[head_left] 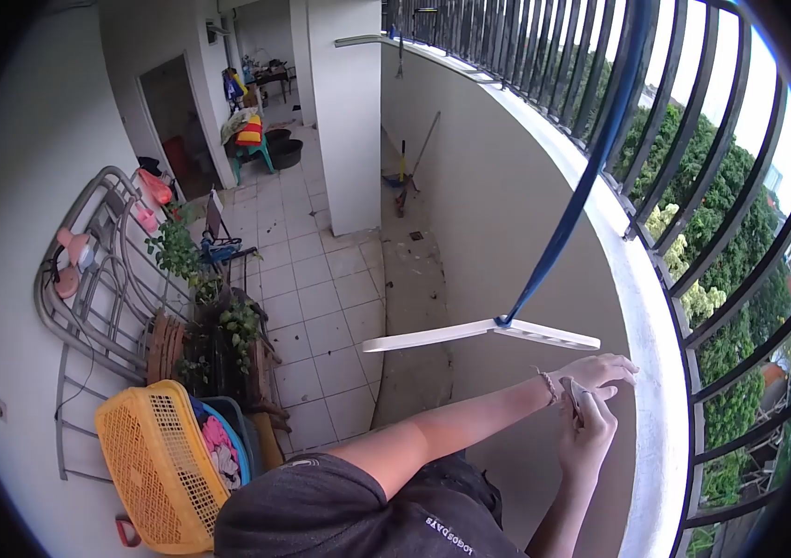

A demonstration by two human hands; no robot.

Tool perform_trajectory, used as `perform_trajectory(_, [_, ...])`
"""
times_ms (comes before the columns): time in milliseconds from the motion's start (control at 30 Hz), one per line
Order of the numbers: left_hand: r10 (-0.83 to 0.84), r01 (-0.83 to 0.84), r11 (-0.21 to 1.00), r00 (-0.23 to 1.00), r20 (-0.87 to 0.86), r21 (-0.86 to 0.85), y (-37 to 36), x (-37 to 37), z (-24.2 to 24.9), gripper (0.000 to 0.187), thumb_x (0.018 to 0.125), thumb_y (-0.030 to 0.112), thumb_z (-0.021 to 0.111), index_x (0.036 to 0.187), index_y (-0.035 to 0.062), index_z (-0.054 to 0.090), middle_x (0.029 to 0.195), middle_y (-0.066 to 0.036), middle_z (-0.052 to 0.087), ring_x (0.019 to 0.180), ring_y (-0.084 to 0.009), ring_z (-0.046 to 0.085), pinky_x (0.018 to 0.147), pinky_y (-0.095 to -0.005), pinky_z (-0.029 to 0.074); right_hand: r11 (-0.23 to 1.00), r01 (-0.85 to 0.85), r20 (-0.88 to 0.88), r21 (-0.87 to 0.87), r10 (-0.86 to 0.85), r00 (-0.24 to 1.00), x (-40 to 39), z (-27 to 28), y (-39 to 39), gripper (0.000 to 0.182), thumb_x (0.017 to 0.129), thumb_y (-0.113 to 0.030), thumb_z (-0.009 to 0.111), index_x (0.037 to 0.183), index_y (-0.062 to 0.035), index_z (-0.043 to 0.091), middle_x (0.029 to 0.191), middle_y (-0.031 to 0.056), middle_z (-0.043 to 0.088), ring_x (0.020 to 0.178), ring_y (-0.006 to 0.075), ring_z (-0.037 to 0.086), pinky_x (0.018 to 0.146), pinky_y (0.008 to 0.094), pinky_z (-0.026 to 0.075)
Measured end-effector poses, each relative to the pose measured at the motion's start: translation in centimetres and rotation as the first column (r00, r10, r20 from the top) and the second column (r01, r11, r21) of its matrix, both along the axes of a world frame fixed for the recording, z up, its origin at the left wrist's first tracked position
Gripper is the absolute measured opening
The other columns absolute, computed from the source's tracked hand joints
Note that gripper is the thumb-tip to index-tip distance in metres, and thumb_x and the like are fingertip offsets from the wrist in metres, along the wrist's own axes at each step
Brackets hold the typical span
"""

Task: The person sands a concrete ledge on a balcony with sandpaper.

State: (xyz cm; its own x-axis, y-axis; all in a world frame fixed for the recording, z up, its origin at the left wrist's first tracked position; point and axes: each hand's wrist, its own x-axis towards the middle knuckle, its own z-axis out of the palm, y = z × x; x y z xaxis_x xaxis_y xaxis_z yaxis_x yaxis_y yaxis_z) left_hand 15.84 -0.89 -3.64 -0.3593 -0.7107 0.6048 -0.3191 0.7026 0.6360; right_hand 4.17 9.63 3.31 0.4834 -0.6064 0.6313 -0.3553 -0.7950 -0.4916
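My left hand [606, 369] reaches across to the right beside the balcony wall, fingers stretched out, with a braided bracelet [546, 385] round its wrist. Just below it, my right hand [590, 418] is closed close to the left wrist. Something small and dark shows at its fingers, too small to name. Above both hands a white angled plastic bar [433, 337], like a hanger, hangs from a blue strap [568, 228]. Neither hand touches the bar.
A low white wall [633, 307] with black railings [693, 186] curves along the right. At lower left stands a yellow laundry basket [149, 465] by a tub of clothes [221, 446]. Potted plants [237, 325] and a folded metal frame [116, 177] line the left wall.
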Motion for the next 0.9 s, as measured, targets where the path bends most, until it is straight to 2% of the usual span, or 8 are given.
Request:
perform_trajectory(67, [0.009,-0.021,0.997,0.990,-0.143,-0.079,1.4,1.5,-0.1,0.027,0.093,0.014,0.064,0.118,0.0050,0.064,0.131,-0.013,0.062,0.126,-0.0311,0.059,0.107,-0.0408,0.047,0.980,-0.187,-0.022,-0.073,0.186,0.982,1.9,1.2,0.5,0.018,0.087,0.000,0.071,0.105,0.0000,0.075,0.076,0.0123,0.066,0.058,0.0193,0.058,0.054,0.0323,0.042])
perform_trajectory(233, [0.208,-0.264,0.951,0.932,-0.298,-0.160,7.6,5.6,0.3,0.027,0.095,0.017,0.060,0.120,0.0053,0.064,0.129,-0.013,0.064,0.122,-0.0312,0.061,0.105,-0.0415,0.049,0.752,-0.582,-0.192,-0.308,0.550,0.812,7.8,4.1,3.1,0.020,0.081,-0.001,0.074,0.100,-0.0018,0.077,0.076,0.0088,0.067,0.059,0.0205,0.058,0.056,0.0317,0.042])
perform_trajectory(400, [0.520,-0.550,0.835,0.771,-0.367,0.026,14.3,10.4,-2.8,0.029,0.098,0.020,0.056,0.122,0.0056,0.064,0.126,-0.014,0.066,0.119,-0.0313,0.063,0.102,-0.0421,0.050,0.508,-0.849,-0.289,-0.147,0.799,0.528,15.4,1.7,5.6,0.023,0.078,-0.004,0.078,0.101,-0.0040,0.078,0.069,0.0088,0.062,0.053,0.0193,0.057,0.047,0.0317,0.040])
perform_trajectory(500, [0.738,-0.687,0.671,0.583,-0.341,0.278,18.0,12.9,-6.3,0.030,0.099,0.022,0.054,0.123,0.0057,0.064,0.124,-0.015,0.067,0.117,-0.0313,0.064,0.101,-0.0425,0.051,0.391,-0.912,-0.349,-0.123,0.843,0.409,19.2,0.5,6.7,0.022,0.081,-0.005,0.078,0.103,-0.0029,0.078,0.069,0.0090,0.061,0.052,0.0176,0.055,0.047,0.0310,0.039])
perform_trajectory(600, [0.924,-0.709,0.382,0.302,-0.234,0.593,21.1,14.7,-13.0,0.031,0.101,0.023,0.052,0.123,0.0059,0.064,0.123,-0.015,0.068,0.115,-0.0314,0.066,0.099,-0.0429,0.052,0.408,-0.913,-0.403,-0.030,0.831,0.384,22.4,-1.2,6.0,0.019,0.083,-0.006,0.078,0.101,-0.0022,0.075,0.071,0.0084,0.062,0.049,0.0159,0.052,0.045,0.0296,0.038])
perform_trajectory(700, [0.984,-0.645,0.022,-0.120,-0.129,0.764,22.7,15.2,-22.9,0.034,0.099,0.030,0.054,0.121,0.0079,0.067,0.125,-0.013,0.068,0.113,-0.0324,0.066,0.098,-0.0431,0.051,0.455,-0.890,-0.384,0.023,0.826,0.412,24.8,-1.5,5.2,0.017,0.084,-0.006,0.078,0.100,-0.0014,0.075,0.073,0.0088,0.063,0.049,0.0139,0.052,0.045,0.0286,0.038])
perform_trajectory(833, [0.947,-0.496,-0.144,-0.321,-0.027,0.856,27.4,15.6,-31.0,0.034,0.098,0.031,0.055,0.119,0.0088,0.068,0.122,-0.016,0.068,0.115,-0.0344,0.065,0.100,-0.0440,0.050,0.582,-0.808,-0.375,0.093,0.772,0.513,26.5,-3.6,3.3,0.015,0.087,-0.005,0.075,0.101,-0.0002,0.075,0.074,0.0105,0.064,0.053,0.0125,0.054,0.048,0.0280,0.040])
perform_trajectory(900, [0.922,-0.454,-0.189,-0.387,-0.002,0.871,29.2,15.7,-32.5,0.034,0.098,0.031,0.055,0.119,0.0084,0.068,0.122,-0.017,0.067,0.116,-0.0349,0.064,0.100,-0.0442,0.050,0.557,-0.807,-0.359,0.195,0.806,0.470,27.4,-6.2,3.0,0.017,0.088,-0.005,0.075,0.104,-0.0004,0.076,0.075,0.0112,0.065,0.055,0.0142,0.056,0.050,0.0285,0.042])
